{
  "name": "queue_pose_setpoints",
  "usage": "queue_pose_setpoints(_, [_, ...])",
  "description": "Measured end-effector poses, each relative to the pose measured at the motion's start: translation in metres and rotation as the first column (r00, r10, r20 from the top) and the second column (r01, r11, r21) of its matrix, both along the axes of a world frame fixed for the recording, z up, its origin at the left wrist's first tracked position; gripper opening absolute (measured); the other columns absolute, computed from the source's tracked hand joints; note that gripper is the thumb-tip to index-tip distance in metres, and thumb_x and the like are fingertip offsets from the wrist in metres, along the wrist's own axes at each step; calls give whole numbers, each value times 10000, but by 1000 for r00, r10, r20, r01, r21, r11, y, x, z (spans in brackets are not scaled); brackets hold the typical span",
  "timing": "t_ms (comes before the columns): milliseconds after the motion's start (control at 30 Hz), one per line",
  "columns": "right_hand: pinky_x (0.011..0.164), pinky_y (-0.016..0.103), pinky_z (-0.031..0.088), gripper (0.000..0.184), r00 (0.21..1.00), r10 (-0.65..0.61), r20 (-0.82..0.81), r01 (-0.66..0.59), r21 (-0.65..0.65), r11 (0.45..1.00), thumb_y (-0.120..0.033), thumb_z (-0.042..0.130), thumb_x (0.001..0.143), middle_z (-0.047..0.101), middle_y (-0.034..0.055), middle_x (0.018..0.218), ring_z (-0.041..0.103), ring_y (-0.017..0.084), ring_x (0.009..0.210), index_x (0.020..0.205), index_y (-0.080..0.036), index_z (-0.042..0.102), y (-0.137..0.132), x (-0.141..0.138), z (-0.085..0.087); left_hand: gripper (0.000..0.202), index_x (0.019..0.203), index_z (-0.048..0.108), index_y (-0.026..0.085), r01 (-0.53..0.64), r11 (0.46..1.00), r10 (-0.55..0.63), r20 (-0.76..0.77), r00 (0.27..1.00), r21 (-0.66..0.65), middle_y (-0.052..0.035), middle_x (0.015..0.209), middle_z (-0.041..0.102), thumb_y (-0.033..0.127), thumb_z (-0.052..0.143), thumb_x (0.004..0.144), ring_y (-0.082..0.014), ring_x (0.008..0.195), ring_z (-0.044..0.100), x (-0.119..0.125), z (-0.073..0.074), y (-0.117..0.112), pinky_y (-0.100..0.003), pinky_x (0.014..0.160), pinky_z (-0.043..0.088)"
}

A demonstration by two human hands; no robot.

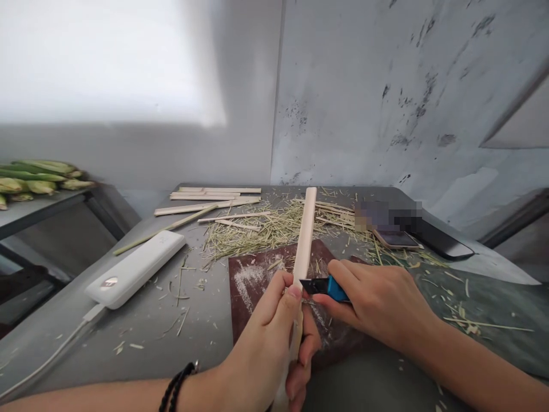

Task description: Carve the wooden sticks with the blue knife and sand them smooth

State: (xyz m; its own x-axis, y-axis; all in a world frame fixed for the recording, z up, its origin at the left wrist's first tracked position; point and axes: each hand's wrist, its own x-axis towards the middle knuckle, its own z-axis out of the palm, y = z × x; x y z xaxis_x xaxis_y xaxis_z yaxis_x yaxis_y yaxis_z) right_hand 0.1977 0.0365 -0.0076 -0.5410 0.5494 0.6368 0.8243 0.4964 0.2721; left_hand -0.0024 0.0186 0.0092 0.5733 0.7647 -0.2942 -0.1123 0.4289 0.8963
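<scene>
My left hand [274, 337] is closed around the near end of a long pale peeled stick [305, 234], which points away from me over the table. My right hand [377, 303] grips a blue utility knife [328, 286], and its dark blade touches the stick's right side just above my left thumb. Under both hands lies a dark red-brown cutting mat [251, 280] with pale scrape marks. A black bead bracelet is on my left wrist.
Thin greenish shavings [257, 232] lie heaped behind the mat. Several flat pale strips [214, 195] lie at the table's far edge. A white power bank [135, 268] with a cable lies left. Two phones [398, 238] lie right. Green stalks [36, 177] rest on a left shelf.
</scene>
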Motion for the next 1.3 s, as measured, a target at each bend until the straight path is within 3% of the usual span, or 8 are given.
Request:
queue_pose_setpoints(133, [465,282,158,506,991,-132,37,127,116,985,-584,373,1049,501,-23,544,439,115,413,730,-212,501,11,16,8,262,924,363,269,-26,1000,27,-45,999,14,122,548,444,456,255,1074,-40,287,223,-1,-1,-7,-123,288,305])
queue_pose_setpoints(233, [457,278,133,543,925,-376,-52,379,179,908,-595,309,1059,457,-17,483,353,115,381,784,-198,557,19,43,15,249,957,380,262,61,995,-55,-75,996,77,117,470,420,479,309,1055,-55,315,242,-4,-6,-12,-111,323,232])
queue_pose_setpoints(300, [462,277,169,534,907,-402,-125,418,173,892,-605,321,1054,490,-4,495,391,128,403,828,-195,576,21,55,18,272,960,375,259,86,993,-80,-68,994,86,109,491,440,515,333,1041,-54,323,277,-5,-9,-13,-122,335,230])
queue_pose_setpoints(467, [470,275,254,459,990,-91,-111,94,21,995,-572,365,1060,550,-23,571,530,139,458,887,-196,563,9,36,14,222,1019,309,276,15,1000,-15,20,1000,14,91,685,519,495,334,1044,-44,337,373,-1,-9,-12,-153,358,319])
queue_pose_setpoints(633, [485,281,287,411,995,68,-78,-77,-121,990,-549,403,1056,561,-41,615,552,138,485,856,-211,523,-2,11,8,177,1061,304,280,35,999,-36,24,999,14,83,777,525,451,349,1047,-29,342,384,-1,-10,-12,-168,377,362])
queue_pose_setpoints(867, [464,282,256,442,998,47,-34,-50,-102,994,-559,370,1059,544,-42,612,535,138,461,789,-226,476,-2,3,-2,211,1043,296,287,0,1000,-1,33,999,26,94,802,500,494,338,1048,-1,335,326,-2,-12,-12,-147,366,383])
queue_pose_setpoints(1100, [442,276,188,474,975,-214,-51,217,53,975,-551,342,1070,524,-34,569,538,152,424,812,-204,537,11,26,4,239,1016,300,283,11,997,-9,-31,999,74,107,723,472,515,349,1044,-6,313,310,1,-20,-13,-106,312,271])
queue_pose_setpoints(1300, [479,282,273,423,998,48,-50,-54,-121,991,-553,379,1062,559,-41,630,558,146,484,867,-208,528,-2,16,4,194,1018,299,277,10,998,-12,32,999,68,89,811,500,466,309,1060,6,335,355,-2,-12,-13,-140,375,397])
